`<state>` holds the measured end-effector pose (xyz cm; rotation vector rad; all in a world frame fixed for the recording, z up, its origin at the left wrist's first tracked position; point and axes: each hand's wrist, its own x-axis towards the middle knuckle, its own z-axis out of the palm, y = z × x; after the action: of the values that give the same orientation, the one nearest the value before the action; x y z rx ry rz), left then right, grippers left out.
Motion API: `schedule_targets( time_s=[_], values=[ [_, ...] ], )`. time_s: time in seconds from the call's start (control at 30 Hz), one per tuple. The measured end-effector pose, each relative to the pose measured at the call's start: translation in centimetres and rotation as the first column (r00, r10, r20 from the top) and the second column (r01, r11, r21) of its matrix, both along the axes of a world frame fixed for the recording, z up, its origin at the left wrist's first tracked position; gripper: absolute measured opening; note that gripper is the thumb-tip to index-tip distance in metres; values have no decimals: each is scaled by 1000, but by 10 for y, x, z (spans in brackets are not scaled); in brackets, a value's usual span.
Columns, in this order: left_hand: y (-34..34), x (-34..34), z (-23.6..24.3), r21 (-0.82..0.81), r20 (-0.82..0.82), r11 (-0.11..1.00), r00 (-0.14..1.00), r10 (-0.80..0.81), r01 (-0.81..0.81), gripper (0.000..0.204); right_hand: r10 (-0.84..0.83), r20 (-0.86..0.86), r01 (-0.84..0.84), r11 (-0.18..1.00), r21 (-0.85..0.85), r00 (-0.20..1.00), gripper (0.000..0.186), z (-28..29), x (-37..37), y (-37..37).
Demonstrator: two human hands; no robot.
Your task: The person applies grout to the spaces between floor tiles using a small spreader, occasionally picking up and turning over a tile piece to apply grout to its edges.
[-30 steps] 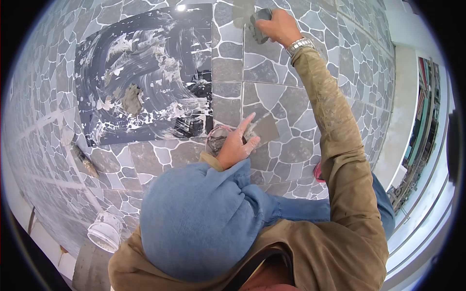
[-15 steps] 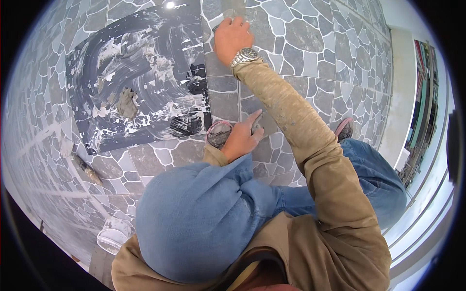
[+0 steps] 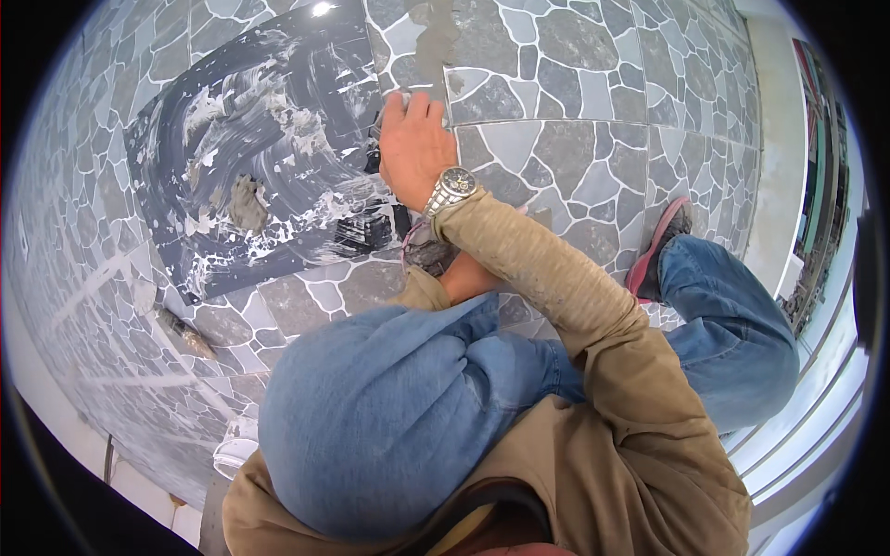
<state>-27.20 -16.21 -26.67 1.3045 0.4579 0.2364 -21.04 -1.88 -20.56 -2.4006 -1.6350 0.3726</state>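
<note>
The right hand (image 3: 414, 156), palm down and with a metal-banded watch (image 3: 454, 187) at its wrist, is at the right edge of a dark board (image 3: 315, 56) streaked with pale paste. Its fingers (image 3: 417, 105) are bent toward the stone-patterned floor (image 3: 570, 93) (whatever they may grip is hidden beneath). Just beyond them lies a grey smear (image 3: 434, 42). A grey lump (image 3: 247, 204) sits on the board. The left hand (image 3: 469, 278) is partly covered by the right forearm (image 3: 542, 250), near a shoe (image 3: 431, 254). A handled tool (image 3: 185, 334) lies at left; a white bucket (image 3: 235, 449) stands lower down.
</note>
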Motion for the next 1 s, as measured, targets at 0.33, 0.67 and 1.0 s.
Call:
schedule_targets(
  time_s=[0.33,0.67,1.0],
  values=[
    [19,10,18,206,-60,977,997,-40,51,58,98,-107,-103,994,-37,989,32,17,51,9],
    [17,3,19,-353,-194,935,976,-96,22,58,507,86,-509,861,3,858,36,-27,203,92],
    [19,6,20,-225,-241,970,960,-142,87,58,526,-11,-526,848,-68,850,40,27,141,-12]
  ],
)
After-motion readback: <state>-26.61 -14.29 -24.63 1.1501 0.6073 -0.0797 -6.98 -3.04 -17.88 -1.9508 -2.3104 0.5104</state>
